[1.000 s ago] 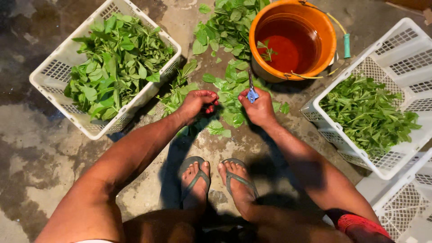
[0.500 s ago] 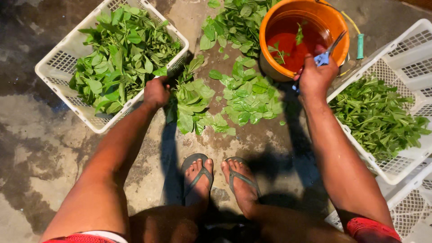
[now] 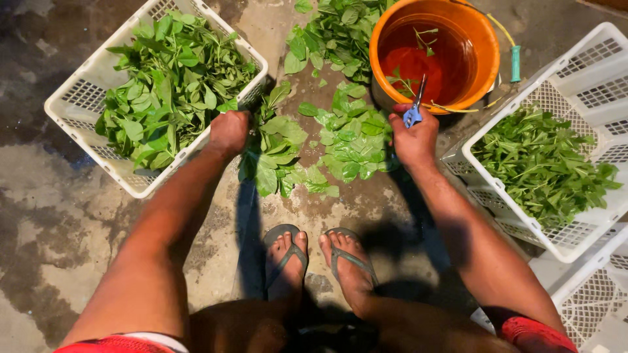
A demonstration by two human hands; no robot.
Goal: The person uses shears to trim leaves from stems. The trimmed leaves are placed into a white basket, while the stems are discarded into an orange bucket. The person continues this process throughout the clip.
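right fingers: clenched round the blue handles of small scissors (image 3: 414, 110), metal blades aimed at 12 o'clock over the bucket rim.
right hand (image 3: 415, 137): at 2 o'clock from the feet, touching the near rim of the round orange plastic bucket (image 3: 487, 62), which holds water and a few floating stems.
left fingers: curled into a fist; whether they grip leaves i cannot tell.
left hand (image 3: 229, 131): at 10 o'clock from the feet, against the corner of the white slotted plastic basket of broad green leaves (image 3: 85, 98).
between the hands: loose pile of green leaves (image 3: 314, 140) on wet concrete floor (image 3: 39, 196).
at 3 o'clock: white slotted basket of narrow leafy stems (image 3: 582, 85).
at 6 o'clock: feet in grey flip-flops (image 3: 320, 261).
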